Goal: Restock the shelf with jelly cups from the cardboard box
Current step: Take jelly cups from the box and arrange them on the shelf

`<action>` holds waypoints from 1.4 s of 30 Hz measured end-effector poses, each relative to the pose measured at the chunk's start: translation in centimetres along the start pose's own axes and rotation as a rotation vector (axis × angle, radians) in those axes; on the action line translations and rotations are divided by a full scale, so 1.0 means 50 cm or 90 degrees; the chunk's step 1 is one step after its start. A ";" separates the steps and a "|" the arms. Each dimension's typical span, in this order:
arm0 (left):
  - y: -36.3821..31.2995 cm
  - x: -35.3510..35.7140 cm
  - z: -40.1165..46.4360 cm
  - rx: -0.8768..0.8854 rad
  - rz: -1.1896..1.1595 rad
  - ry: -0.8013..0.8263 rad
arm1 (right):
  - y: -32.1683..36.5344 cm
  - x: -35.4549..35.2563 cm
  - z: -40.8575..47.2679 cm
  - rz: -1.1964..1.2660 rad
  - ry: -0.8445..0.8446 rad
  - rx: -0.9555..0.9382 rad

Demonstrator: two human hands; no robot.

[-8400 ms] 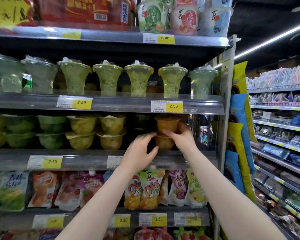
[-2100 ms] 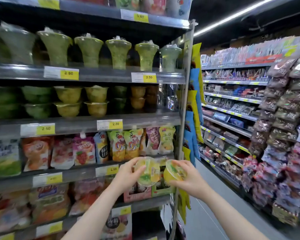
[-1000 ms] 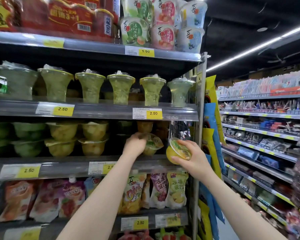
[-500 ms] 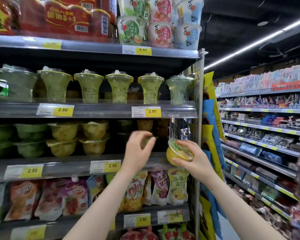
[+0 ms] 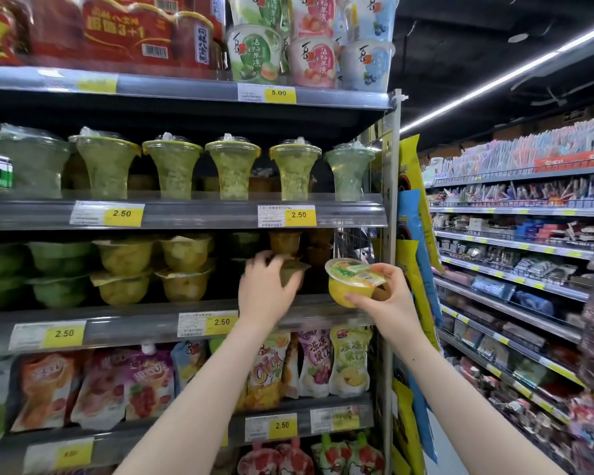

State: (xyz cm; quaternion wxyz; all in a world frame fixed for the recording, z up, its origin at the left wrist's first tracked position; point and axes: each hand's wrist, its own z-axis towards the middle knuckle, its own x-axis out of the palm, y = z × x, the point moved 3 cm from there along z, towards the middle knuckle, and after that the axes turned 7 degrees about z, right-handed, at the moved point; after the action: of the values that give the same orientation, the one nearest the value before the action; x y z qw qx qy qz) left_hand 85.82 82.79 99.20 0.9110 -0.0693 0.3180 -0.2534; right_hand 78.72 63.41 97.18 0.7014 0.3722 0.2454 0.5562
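left hand: your left hand (image 5: 266, 292) is in the shelf (image 5: 124, 322) bay, fingers curled round a greenish cup (image 5: 294, 271). It's motion-blurred, so grip quality is unclear.
right hand: your right hand (image 5: 383, 303) holds a yellow cup (image 5: 352, 282) from below and the side, lid up, slightly tilted, just outside the shelf's front edge.
stock: the bay's right end has orange cups (image 5: 284, 242) stacked at the back; yellow stacks (image 5: 186, 265) sit to the left. The slot in front of your left hand looks open.
box: the cardboard box is not in view.
step: I judge the left cup is being seated, with the yellow one next.
risk 1: setting the left cup off-centre on anything below it. The tapered bases would let it slide forward over the lip.
risk 2: bringing the yellow cup in before the left hand clears. Your knuckles could clip the orange stack behind.
risk 3: flavour mix-up. The yellow cup is nearer the orange column than the yellow stacks, so check the slot.
risk 4: the price rail (image 5: 206, 323) sticks up; a low approach catches the cup's rim.
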 end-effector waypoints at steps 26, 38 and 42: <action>0.009 0.083 0.054 -0.113 -0.222 0.179 | -0.027 0.071 0.140 -0.045 -0.067 -0.034; -0.002 0.097 0.059 -0.056 -0.167 0.198 | -0.046 0.076 0.139 -0.041 -0.085 -0.063; -0.004 0.093 0.061 -0.050 -0.157 0.217 | -0.046 0.081 0.144 -0.049 -0.094 -0.075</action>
State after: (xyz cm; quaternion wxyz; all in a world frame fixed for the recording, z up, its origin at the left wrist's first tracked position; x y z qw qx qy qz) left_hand 90.74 80.15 99.13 0.8029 -0.0989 0.4660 -0.3582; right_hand 86.60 65.30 99.97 0.7592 0.3607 0.1741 0.5130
